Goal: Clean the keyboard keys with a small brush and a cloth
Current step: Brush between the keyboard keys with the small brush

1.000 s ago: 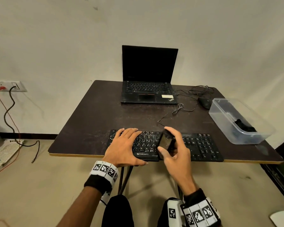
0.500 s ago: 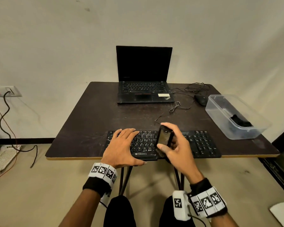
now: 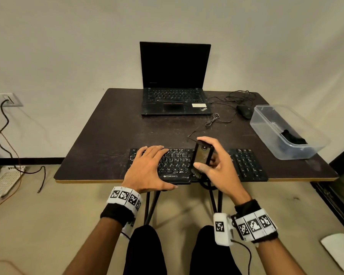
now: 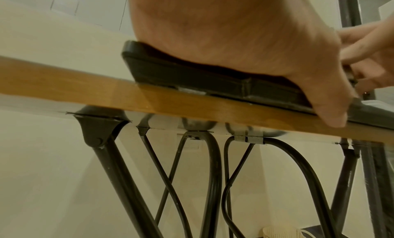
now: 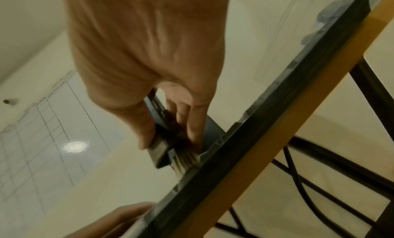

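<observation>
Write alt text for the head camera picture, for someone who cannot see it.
A seated person's left hand rests flat on a black keyboard at a dark table's near edge, while the right hand holds a small black brush upright, bristles down on the keys. Behind are an open laptop, a mouse and a clear plastic tub.

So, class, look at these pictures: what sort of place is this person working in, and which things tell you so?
Probably a plain room set up as a computer workstation: a small dark table against a bare wall carries an open laptop, a separate black keyboard and a wired mouse.
</observation>
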`<state>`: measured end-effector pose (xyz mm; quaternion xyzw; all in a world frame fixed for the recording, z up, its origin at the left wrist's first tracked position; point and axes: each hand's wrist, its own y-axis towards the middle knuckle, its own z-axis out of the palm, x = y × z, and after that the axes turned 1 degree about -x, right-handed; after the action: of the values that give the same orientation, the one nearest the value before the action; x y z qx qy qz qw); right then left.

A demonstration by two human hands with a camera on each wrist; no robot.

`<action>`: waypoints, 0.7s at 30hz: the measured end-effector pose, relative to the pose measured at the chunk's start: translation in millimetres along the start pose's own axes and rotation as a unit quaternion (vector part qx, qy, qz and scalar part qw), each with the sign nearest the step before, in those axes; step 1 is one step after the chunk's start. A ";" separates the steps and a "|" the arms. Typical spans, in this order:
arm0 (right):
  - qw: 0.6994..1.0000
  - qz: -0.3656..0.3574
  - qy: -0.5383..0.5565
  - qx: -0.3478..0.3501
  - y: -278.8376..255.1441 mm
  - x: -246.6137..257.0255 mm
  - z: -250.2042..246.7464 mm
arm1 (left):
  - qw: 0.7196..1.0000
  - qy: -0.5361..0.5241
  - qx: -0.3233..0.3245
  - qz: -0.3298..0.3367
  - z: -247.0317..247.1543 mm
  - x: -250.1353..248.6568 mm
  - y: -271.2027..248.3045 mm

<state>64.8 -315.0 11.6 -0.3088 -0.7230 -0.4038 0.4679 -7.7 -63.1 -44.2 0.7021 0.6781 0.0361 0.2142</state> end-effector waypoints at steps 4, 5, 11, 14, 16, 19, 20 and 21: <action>0.996 -0.004 -0.019 -0.087 -0.3 -4.8 2.3 | 1.000 0.002 -0.008 0.000 0.4 -1.5 -1.4; 0.998 -0.009 -0.024 -0.063 -2.0 -4.2 4.2 | 1.000 0.003 -0.010 -0.001 0.4 -1.7 -1.5; 0.993 -0.004 -0.007 -0.114 -0.8 -9.5 -8.3 | 1.000 0.000 -0.007 0.003 -0.7 -2.0 -1.3; 0.998 -0.002 -0.005 -0.056 -2.1 -6.8 -4.6 | 1.000 -0.001 -0.006 0.002 0.0 -0.8 -1.3; 0.999 -0.003 -0.009 -0.047 0.9 -7.2 -7.9 | 1.000 -0.002 -0.002 0.003 0.1 -0.4 -1.6; 0.994 -0.001 0.002 -0.109 2.5 -8.6 -7.6 | 1.000 -0.002 0.000 0.003 -0.1 -0.3 -1.3; 0.996 -0.002 0.000 -0.094 2.6 -7.4 -5.8 | 1.000 -0.001 0.001 0.002 -0.1 0.2 -1.2; 0.998 -0.003 -0.005 -0.063 3.3 -6.7 -4.8 | 1.000 0.001 0.001 0.001 -0.2 0.8 -1.0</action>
<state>72.1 -318.1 7.5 -0.3376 -0.6991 -0.4488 0.4426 -8.7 -62.2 -44.6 0.7031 0.6774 0.0363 0.2132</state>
